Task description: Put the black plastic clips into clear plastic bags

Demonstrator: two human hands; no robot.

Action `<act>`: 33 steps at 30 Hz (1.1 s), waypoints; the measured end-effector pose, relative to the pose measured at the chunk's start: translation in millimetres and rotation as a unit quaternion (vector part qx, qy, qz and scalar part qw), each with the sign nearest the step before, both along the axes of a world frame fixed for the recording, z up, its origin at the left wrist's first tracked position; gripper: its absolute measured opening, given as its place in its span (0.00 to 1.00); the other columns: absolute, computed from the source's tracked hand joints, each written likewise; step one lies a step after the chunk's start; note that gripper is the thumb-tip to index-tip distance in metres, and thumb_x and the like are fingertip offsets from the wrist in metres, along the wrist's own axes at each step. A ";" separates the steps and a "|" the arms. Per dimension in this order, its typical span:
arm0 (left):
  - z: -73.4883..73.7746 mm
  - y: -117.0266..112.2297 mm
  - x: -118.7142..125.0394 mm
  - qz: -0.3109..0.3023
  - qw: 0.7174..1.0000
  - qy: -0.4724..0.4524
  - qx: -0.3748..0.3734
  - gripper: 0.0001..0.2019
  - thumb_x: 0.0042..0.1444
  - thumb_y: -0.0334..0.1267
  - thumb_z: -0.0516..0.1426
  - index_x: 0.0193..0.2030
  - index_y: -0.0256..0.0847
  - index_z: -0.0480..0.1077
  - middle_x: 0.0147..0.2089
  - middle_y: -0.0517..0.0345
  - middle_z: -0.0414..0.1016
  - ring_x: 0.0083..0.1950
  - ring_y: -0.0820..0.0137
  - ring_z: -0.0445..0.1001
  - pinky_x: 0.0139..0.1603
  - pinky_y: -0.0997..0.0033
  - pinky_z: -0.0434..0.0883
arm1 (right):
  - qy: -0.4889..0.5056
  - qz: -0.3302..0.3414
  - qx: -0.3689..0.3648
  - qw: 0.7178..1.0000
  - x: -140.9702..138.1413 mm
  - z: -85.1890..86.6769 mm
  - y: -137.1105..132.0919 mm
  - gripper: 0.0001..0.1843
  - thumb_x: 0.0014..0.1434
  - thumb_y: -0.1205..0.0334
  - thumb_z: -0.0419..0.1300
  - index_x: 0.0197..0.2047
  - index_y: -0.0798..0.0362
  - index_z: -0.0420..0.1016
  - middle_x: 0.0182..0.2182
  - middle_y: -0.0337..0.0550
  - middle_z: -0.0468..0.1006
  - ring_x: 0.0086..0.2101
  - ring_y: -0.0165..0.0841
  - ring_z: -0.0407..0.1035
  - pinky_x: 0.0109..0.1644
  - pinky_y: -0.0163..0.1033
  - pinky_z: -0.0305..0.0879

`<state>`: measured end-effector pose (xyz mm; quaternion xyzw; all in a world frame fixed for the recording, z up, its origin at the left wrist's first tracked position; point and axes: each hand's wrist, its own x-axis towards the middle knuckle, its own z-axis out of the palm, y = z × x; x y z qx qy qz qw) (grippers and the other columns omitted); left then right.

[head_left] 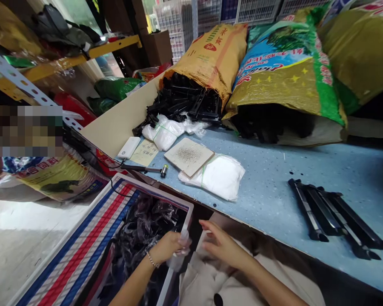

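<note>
My left hand, with a beaded bracelet at the wrist, is closed on a crumpled clear plastic bag over the right rim of the white crate. Below that hand, the crate holds many dark pieces in clear plastic wrapping. To the right, my right hand hovers over my lap, fingers apart, holding nothing. On the blue tabletop ahead lie a stack of clear plastic bags, a speckled square board overlapping it, and a small hammer at the edge.
Several long black plastic parts lie at the table's right. At the back, an orange woven sack spills black parts, beside a green-and-gold sack. A white power bank and a handwritten note are near the left edge.
</note>
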<state>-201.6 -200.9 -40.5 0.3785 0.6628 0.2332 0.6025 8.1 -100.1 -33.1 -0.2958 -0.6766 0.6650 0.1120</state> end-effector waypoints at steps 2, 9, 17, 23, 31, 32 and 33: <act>24.9 23.0 8.2 0.023 0.995 -0.086 0.036 0.21 0.48 0.55 0.60 0.31 0.35 0.73 0.27 0.55 0.72 0.27 0.71 0.70 0.31 0.71 0.67 | 0.031 0.010 -0.047 0.998 -3.6 7.4 5.7 0.35 0.48 0.55 0.66 0.58 0.51 0.63 0.52 0.48 0.70 0.50 0.39 0.66 0.52 0.42 0.62; 94.5 87.3 22.1 0.121 0.977 -0.122 0.128 0.17 0.41 0.47 0.67 0.31 0.35 0.74 0.26 0.60 0.71 0.26 0.76 0.64 0.27 0.77 0.61 | 0.006 -0.050 -0.056 0.997 39.2 59.9 51.6 0.12 0.57 0.54 0.58 0.29 0.54 0.68 0.24 0.35 0.69 0.27 0.28 0.63 0.32 0.33 0.58; 115.1 135.6 56.9 0.079 0.980 -0.064 0.172 0.15 0.43 0.48 0.64 0.27 0.37 0.72 0.23 0.63 0.68 0.24 0.76 0.62 0.27 0.76 0.60 | -0.065 -0.170 0.140 0.973 87.8 93.4 107.3 0.11 0.59 0.57 0.53 0.35 0.53 0.72 0.28 0.40 0.73 0.32 0.34 0.67 0.38 0.37 0.62; 113.7 174.0 105.5 0.126 0.954 0.046 0.267 0.17 0.41 0.45 0.64 0.20 0.39 0.62 0.19 0.69 0.56 0.23 0.78 0.53 0.25 0.77 0.53 | -0.049 -0.265 0.292 0.918 76.6 100.7 111.7 0.12 0.61 0.54 0.54 0.42 0.51 0.71 0.39 0.46 0.73 0.41 0.38 0.66 0.46 0.42 0.62; 106.2 213.4 132.0 0.139 0.951 -0.120 0.250 0.18 0.45 0.46 0.63 0.24 0.40 0.58 0.22 0.69 0.56 0.23 0.79 0.55 0.25 0.78 0.56 | -0.040 -0.322 0.138 0.936 100.2 91.4 142.5 0.19 0.62 0.48 0.48 0.27 0.52 0.63 0.22 0.35 0.66 0.27 0.30 0.63 0.32 0.35 0.59; 104.7 217.0 130.6 0.154 0.945 -0.132 0.256 0.17 0.46 0.46 0.62 0.25 0.40 0.58 0.23 0.68 0.57 0.24 0.79 0.56 0.26 0.78 0.58 | -0.066 -0.319 0.157 0.932 112.9 92.6 143.3 0.18 0.63 0.49 0.47 0.28 0.51 0.64 0.23 0.36 0.67 0.28 0.31 0.64 0.33 0.36 0.59; 102.8 219.9 129.7 0.163 0.941 -0.132 0.267 0.16 0.47 0.45 0.62 0.27 0.41 0.59 0.26 0.67 0.59 0.24 0.78 0.58 0.26 0.78 0.60 | -0.103 -0.313 0.186 0.926 126.5 93.8 142.1 0.18 0.64 0.50 0.46 0.29 0.51 0.65 0.25 0.37 0.69 0.29 0.32 0.65 0.33 0.36 0.60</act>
